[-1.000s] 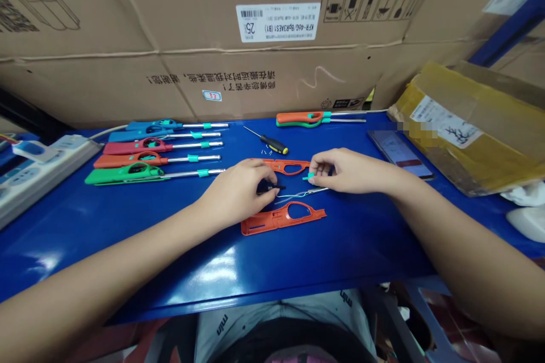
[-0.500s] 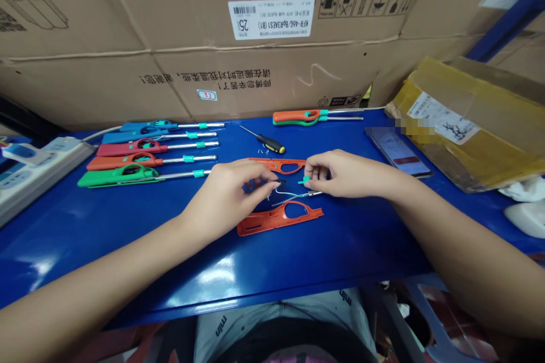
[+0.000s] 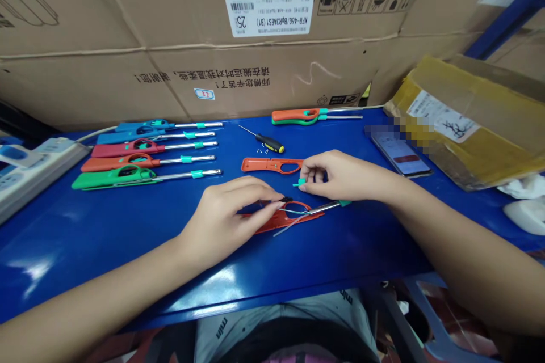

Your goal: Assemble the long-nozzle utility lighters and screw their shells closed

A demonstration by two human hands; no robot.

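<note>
My left hand (image 3: 227, 212) is pinched on a small black part with thin wires (image 3: 286, 200) and rests over the near orange lighter shell half (image 3: 298, 216). A metal tube with a teal collar (image 3: 330, 207) lies across that shell's right end. My right hand (image 3: 340, 174) is closed on a small teal piece (image 3: 300, 182) just behind the shell. The other orange shell half (image 3: 272, 165) lies flat behind both hands.
Several assembled long-nosed lighters (image 3: 140, 161) lie in a row at the left, and another pair (image 3: 315, 116) at the back. A screwdriver (image 3: 266, 140) with tiny screws, a phone (image 3: 398, 150), a power strip (image 3: 29, 167), a yellow-taped parcel (image 3: 472, 119) and cardboard boxes (image 3: 264, 39) surround the blue table (image 3: 128, 238).
My left hand has moved nearer with the wired black part, onto the near orange shell. The metal tube now lies across the shell's right end. My right hand has barely shifted.
</note>
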